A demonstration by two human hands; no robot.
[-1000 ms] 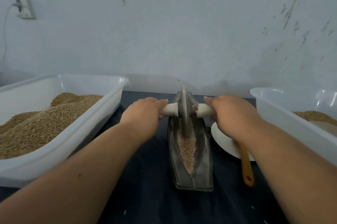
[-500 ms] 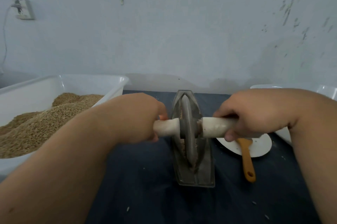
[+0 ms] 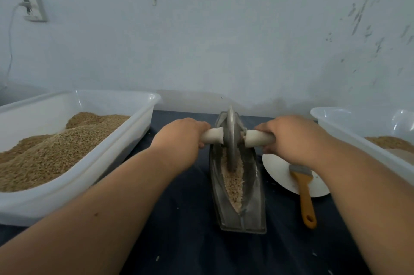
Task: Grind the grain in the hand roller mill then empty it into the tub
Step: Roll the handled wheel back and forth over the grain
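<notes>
We push grey metal disc wheel [image 3: 230, 135] back to far end of boat-shaped metal trough [image 3: 255, 196]. Half second ago it sat at near end, so one more stroke done. Left hand [image 3: 179, 138] and right hand [image 3: 291, 138] each wrap tight round white cylindrical handle [image 3: 257, 138]. Cracked pale grain [image 3: 234, 180] lies exposed in groove, coarse, gritty. More passes likely, we judge. White plastic tub [image 3: 67, 189] at left heaped with tan kernels. Second translucent tub [image 3: 349, 131] waits right.
</notes>
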